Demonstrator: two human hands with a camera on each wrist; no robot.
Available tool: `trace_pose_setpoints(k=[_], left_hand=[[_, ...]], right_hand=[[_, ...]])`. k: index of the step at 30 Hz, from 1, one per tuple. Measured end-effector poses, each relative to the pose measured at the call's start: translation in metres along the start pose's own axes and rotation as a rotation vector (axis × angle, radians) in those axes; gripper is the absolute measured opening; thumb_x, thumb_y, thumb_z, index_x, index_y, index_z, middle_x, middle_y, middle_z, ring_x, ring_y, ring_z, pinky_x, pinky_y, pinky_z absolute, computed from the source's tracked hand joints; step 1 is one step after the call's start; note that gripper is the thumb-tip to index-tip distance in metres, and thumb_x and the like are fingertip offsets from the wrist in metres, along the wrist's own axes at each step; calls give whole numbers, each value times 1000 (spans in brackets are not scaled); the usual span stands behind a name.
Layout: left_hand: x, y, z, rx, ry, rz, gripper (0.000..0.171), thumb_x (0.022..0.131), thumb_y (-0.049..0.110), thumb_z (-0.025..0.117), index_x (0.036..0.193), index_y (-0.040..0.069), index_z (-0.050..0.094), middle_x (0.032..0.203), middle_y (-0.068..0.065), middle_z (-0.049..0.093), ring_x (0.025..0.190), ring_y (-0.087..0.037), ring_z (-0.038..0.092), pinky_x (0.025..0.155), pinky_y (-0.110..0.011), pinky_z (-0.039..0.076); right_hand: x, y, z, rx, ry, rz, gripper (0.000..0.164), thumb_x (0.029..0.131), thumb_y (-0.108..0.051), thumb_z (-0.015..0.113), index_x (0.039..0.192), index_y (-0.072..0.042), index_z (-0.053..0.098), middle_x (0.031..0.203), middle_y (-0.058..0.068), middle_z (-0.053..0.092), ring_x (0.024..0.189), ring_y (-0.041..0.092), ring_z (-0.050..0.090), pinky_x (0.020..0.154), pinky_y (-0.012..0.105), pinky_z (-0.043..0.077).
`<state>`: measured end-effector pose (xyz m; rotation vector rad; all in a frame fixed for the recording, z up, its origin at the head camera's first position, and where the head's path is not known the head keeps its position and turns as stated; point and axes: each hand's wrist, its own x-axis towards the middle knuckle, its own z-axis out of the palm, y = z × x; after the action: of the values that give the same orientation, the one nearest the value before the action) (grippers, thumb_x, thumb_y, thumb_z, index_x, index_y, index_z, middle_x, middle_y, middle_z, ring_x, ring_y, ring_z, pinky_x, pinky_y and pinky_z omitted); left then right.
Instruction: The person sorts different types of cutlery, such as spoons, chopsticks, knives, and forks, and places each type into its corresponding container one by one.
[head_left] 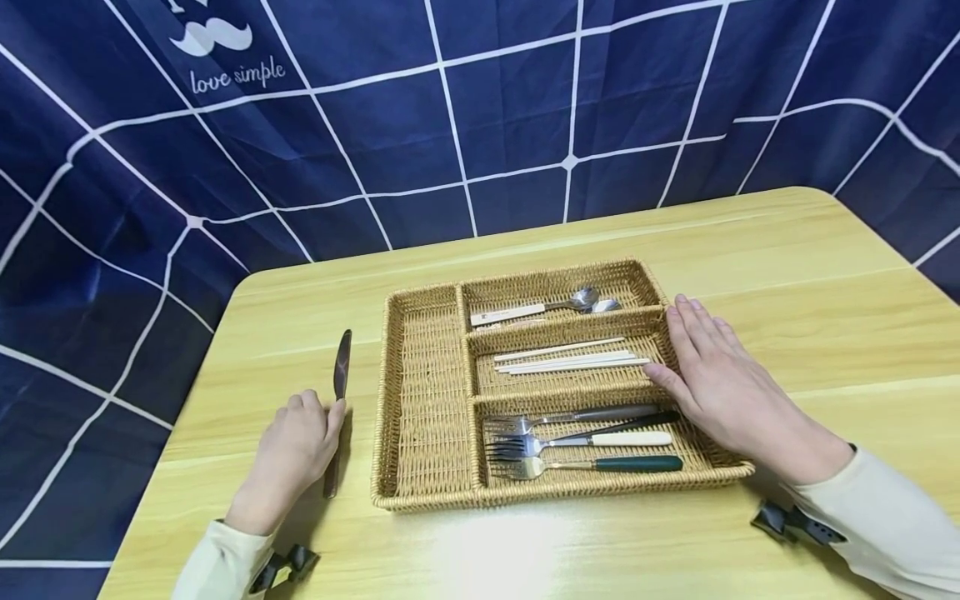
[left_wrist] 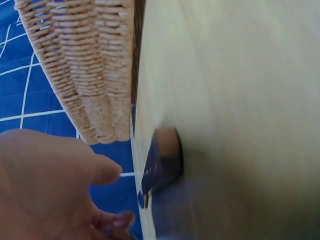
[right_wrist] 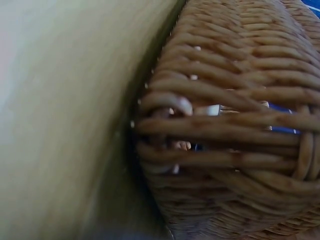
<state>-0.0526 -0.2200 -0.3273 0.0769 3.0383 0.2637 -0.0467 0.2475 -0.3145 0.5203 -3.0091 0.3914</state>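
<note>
A dark metal table knife [head_left: 342,367] lies on the table left of the wicker cutlery tray [head_left: 380,400], its blade toward the back. My left hand [head_left: 292,450] is over the knife's handle side, fingers loosely bent. In the left wrist view a gap shows between the thumb [left_wrist: 106,169] and the knife [left_wrist: 162,160], which lies against the tabletop. My right hand [head_left: 723,387] rests on the tray's right rim with straight fingers, thumb reaching inward near the chopsticks [head_left: 566,362]. Only the tray's woven wall [right_wrist: 235,85] shows close up in the right wrist view.
Spoons [head_left: 510,314] lie in the tray's back compartment, one with a white handle. Several forks [head_left: 637,463] fill the front one. The long left compartment [head_left: 429,392] shows bare weave. A blue gridded cloth [head_left: 510,108] hangs behind the wooden table [head_left: 570,542].
</note>
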Motion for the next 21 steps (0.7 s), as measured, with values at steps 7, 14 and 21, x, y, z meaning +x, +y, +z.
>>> trace_pose_setpoints(k=[7, 14, 21], left_hand=[[3, 5, 4, 55, -86, -17, 40, 102, 27, 41, 86, -9, 45, 75, -21, 48, 68, -39, 55, 56, -52, 49], [6, 7, 5, 52, -116, -5, 32, 101, 19, 40, 84, -8, 44, 72, -18, 47, 63, -35, 54, 51, -48, 49], [11, 9, 6, 67, -131, 24, 26, 99, 14, 41, 89, -9, 46, 75, -19, 49, 65, -34, 54, 54, -48, 50]], right_hand=[[1, 0, 0, 4, 4, 0, 75, 103, -38, 41, 147, 15, 12, 154, 34, 8, 142, 47, 11, 119, 52, 5], [1, 1, 2, 9, 4, -6, 74, 104, -37, 40, 147, 15, 11, 154, 34, 8, 143, 47, 10, 118, 53, 2], [1, -1, 0, 19, -9, 16, 75, 104, -39, 40, 148, 13, 10, 155, 32, 7, 143, 46, 9, 118, 54, 4]])
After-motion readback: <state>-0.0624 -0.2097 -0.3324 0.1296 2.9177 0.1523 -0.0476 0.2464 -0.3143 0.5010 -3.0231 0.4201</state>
